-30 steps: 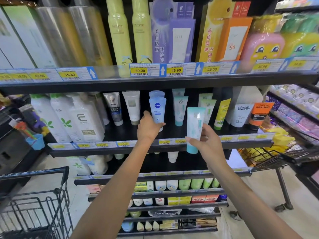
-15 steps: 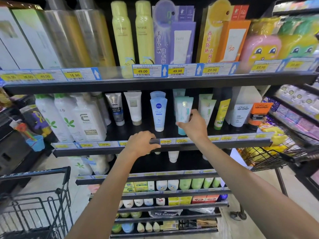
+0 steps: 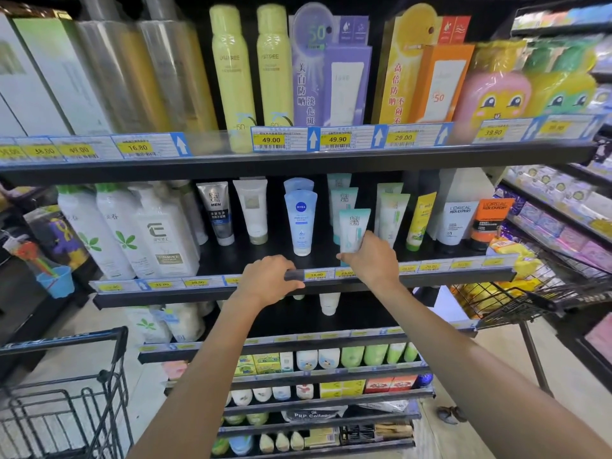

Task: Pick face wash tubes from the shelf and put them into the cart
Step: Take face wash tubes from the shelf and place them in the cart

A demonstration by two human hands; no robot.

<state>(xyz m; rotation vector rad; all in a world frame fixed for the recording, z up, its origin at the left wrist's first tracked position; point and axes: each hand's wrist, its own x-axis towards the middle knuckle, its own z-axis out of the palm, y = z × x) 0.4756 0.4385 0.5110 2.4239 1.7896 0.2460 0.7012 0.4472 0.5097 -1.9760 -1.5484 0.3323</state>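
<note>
Face wash tubes stand in rows on the middle shelf (image 3: 463, 274). My right hand (image 3: 374, 256) is closed around the lower part of a teal-and-white tube (image 3: 353, 226), which stands upright at the front of its row. Just left of it stands a blue Nivea tube (image 3: 300, 223), untouched. My left hand (image 3: 268, 279) lies on the shelf's front price rail below the Nivea tube, with its fingers curled over the rail. The black shopping cart (image 3: 66, 339) is at the lower left, and what shows of its basket holds nothing.
White pump bottles (image 3: 159, 236) fill the shelf's left part; L'Oreal tubes (image 3: 458, 220) stand at the right. A wire bin (image 3: 536, 293) with yellow packets juts out at the right. Tall spray cans and boxes stand on the shelf above, and more shelves sit below.
My right hand moved the teal tube from in front of the price rail up onto the shelf. My left hand drew back from the Nivea tube and came down on the rail.
</note>
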